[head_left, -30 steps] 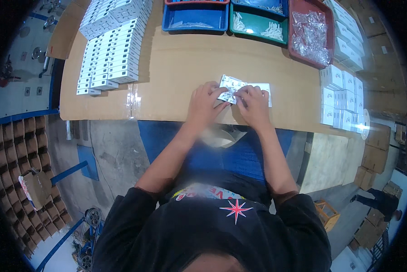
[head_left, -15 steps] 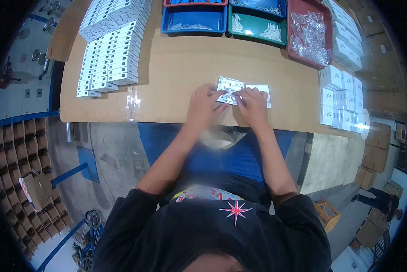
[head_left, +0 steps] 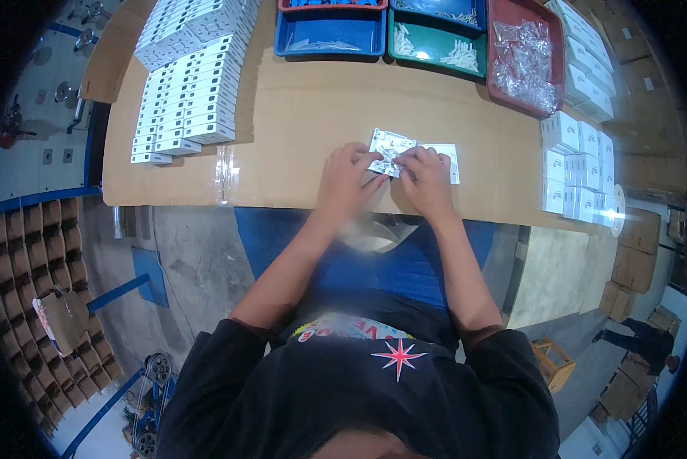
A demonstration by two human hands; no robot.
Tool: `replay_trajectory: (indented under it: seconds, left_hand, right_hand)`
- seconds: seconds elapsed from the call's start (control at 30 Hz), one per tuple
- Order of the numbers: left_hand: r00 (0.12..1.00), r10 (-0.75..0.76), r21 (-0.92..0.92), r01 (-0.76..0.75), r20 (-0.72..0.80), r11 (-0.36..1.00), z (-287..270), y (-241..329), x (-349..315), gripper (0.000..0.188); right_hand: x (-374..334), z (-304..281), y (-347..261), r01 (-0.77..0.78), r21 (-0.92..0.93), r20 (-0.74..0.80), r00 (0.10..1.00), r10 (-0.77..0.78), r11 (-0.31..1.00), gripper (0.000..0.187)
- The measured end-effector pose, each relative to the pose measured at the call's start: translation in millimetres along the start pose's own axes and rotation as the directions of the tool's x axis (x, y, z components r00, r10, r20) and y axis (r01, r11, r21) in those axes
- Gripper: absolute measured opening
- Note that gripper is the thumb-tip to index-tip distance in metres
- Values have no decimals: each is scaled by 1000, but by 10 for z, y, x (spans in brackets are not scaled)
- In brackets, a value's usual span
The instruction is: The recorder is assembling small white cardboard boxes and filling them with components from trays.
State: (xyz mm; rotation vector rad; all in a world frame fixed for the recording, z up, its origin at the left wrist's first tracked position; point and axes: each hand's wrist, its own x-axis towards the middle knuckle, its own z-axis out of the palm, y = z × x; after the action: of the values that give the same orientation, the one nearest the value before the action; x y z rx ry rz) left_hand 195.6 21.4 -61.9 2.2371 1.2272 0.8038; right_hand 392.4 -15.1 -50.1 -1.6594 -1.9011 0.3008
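Note:
Near the table's front edge, my two hands meet over a small white open box or insert (head_left: pixel 391 144) with small light and dark parts in it. My left hand (head_left: pixel 345 180) grips its near left corner, thumb and fingers bent around it. From the right, my right hand (head_left: pixel 429 180) reaches over the insert with its fingertips pinched together; whatever they hold is too small to make out. A white flat piece, perhaps a lid or box half (head_left: pixel 453 162), lies beside the insert, partly behind my right hand.
Stacked white boxes (head_left: pixel 186 107) stand at the left, more white boxes (head_left: pixel 580 164) at the right. Along the back sit a blue tray (head_left: pixel 330 52), a green tray (head_left: pixel 437 63) with white plugs, and a red tray (head_left: pixel 504 98) of clear bags. Far right, a person (head_left: pixel 642 344) is on the floor area.
The fingers of both hands stay on the insert with hardly any visible shift. The whole view has moved very slightly.

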Motion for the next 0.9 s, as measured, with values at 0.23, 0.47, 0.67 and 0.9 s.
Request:
replay_trajectory:
  seconds: [0.23, 0.47, 0.67, 0.9]
  left_hand:
    - [1000, 4, -21, -4, -11, 1000, -17, -43, 7, 42]
    - [999, -17, 0, 17, -27, 1000, -132, 46, -13, 62]
    - [996, -93, 86, 93, 3, 992, -123, 4, -58, 70]
    - [992, -122, 58, 120, 21, 991, -119, 47, 15, 68]
  right_hand:
    - [98, -50, -29, -30, -50, 60, 998, 33, 998, 13]
    - [840, -155, 103, 17, -12, -148, 989, -18, 1000, 14]
    - [2564, -17, 365, 39, -177, -217, 973, -78, 983, 20]
    - [3905, 183, 721, 206, -587, -42, 958, -284, 783, 23]
